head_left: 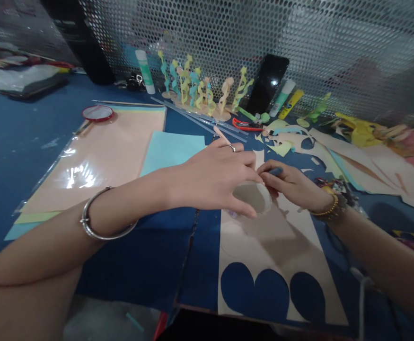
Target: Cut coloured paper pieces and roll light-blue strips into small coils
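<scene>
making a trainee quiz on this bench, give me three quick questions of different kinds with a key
1. Which hand holds the dark pen-like tool? a) left b) right hand c) neither
2. True or false: the left hand grips the round, pale-rimmed piece.
3. Fill in: the round item lying on the plastic-wrapped paper has a ____ rim.
Key: 1 b; 2 true; 3 red
</scene>
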`<state>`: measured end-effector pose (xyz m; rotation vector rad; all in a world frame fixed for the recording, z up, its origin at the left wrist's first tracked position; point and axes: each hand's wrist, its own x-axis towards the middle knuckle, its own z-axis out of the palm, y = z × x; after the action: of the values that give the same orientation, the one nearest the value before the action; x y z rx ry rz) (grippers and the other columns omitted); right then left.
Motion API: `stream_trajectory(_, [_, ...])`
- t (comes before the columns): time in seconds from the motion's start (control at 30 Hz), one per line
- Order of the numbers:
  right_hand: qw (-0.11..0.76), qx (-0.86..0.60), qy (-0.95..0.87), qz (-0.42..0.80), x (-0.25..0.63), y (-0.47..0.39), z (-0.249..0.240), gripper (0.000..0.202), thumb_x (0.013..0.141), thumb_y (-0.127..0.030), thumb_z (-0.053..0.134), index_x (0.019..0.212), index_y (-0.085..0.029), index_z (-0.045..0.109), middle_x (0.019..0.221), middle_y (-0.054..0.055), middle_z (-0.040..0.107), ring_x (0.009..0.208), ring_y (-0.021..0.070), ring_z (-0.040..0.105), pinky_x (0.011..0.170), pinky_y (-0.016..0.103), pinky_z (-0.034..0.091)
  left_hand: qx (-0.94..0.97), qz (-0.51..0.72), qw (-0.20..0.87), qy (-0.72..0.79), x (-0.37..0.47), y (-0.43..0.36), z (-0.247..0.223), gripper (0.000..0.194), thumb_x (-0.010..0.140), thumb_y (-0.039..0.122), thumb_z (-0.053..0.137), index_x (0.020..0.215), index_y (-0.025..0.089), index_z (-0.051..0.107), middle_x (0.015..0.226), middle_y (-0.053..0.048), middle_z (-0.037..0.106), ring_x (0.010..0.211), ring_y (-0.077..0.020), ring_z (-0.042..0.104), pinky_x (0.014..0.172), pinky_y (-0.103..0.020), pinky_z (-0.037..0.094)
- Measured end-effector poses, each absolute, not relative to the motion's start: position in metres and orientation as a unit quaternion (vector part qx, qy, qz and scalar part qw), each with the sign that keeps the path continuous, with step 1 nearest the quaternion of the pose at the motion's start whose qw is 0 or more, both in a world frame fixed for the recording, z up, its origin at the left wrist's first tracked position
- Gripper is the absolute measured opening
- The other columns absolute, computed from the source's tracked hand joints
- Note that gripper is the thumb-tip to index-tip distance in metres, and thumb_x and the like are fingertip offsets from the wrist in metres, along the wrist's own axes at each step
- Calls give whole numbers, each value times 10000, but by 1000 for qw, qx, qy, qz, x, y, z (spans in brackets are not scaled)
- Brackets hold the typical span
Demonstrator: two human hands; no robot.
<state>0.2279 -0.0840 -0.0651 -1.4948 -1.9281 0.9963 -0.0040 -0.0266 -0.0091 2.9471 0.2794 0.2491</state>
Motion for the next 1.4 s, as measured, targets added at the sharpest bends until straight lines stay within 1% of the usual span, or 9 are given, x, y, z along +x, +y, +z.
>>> stream_trajectory(0.17, [296, -578, -685, 331, 225, -113, -66, 244, 946, -417, 452, 949, -192, 548, 660, -18, 558, 491, 88, 474, 463, 221, 389, 987, 74, 94, 104, -3, -27, -8, 521, 811, 623, 545, 1156, 246, 644, 1015, -37, 608, 910, -231, 500, 730, -321, 234])
stream_trajectory(0.3, [301, -605, -686, 270, 222, -132, -68, 214, 938, -394, 465, 938, -205, 564, 737, 8, 589, 528, 107, 511, 501, 249, 423, 987, 69, 98, 111, -3, -28, -7, 513, 807, 618, 555, 1139, 239, 648, 1030, -34, 604, 928, -230, 501, 754, -322, 231])
stream_trajectory(0.53, [298, -608, -711, 189, 212, -167, -74, 121, 940, -312, 485, 998, -234, 556, 907, 32, 642, 812, 161, 637, 669, 259, 506, 986, 63, 97, 116, -2, -28, -7, 529, 799, 626, 559, 1155, 242, 634, 1050, -31, 606, 948, -233, 507, 751, -322, 230])
stream_trajectory(0.6, [278, -605, -730, 156, 207, -175, -75, 119, 943, -300, 483, 1020, -232, 543, 931, 36, 656, 839, 166, 647, 690, 264, 508, 986, 63, 96, 117, -2, -28, -8, 533, 801, 626, 556, 1160, 240, 631, 1063, -32, 606, 941, -231, 513, 750, -323, 230])
stream_trajectory(0.73, [214, -576, -785, 81, 190, -186, -70, 117, 955, -299, 454, 952, -218, 538, 870, 30, 686, 737, 167, 656, 643, 289, 487, 986, 62, 97, 118, -2, -28, -8, 532, 802, 633, 547, 1161, 249, 631, 1070, -33, 607, 950, -234, 519, 752, -323, 231])
stream_trajectory(0.9, [191, -508, -840, -1, 172, -191, -63, 98, 950, -219, 456, 919, -192, 546, 819, 26, 698, 633, 162, 626, 561, 300, 428, 986, 65, 94, 118, -2, -28, -8, 530, 805, 636, 539, 1162, 255, 627, 1085, -30, 606, 941, -227, 531, 760, -323, 242])
stream_trajectory(1.0, [183, -482, -857, -9, 167, -195, -61, 94, 941, -200, 468, 931, -186, 560, 821, 21, 699, 633, 160, 619, 559, 305, 402, 987, 66, 89, 118, -3, -27, -8, 534, 801, 639, 537, 1157, 252, 629, 1081, -32, 614, 943, -228, 530, 759, -324, 245])
stream_trajectory(1.17, [212, -468, -858, -22, 159, -196, -57, 65, 930, -200, 496, 920, -189, 559, 832, 13, 701, 650, 152, 622, 562, 301, 385, 987, 66, 89, 114, -2, -27, -8, 544, 793, 643, 546, 1157, 248, 630, 1068, -34, 622, 967, -236, 510, 754, -323, 239])
stream_trajectory(1.4, [182, -467, -865, -16, 146, -182, -65, 80, 924, -214, 502, 970, -194, 564, 878, 13, 699, 675, 171, 619, 570, 317, 384, 988, 73, 84, 110, -2, -27, -8, 527, 804, 631, 539, 1128, 231, 651, 1047, -35, 620, 958, -233, 504, 742, -322, 243])
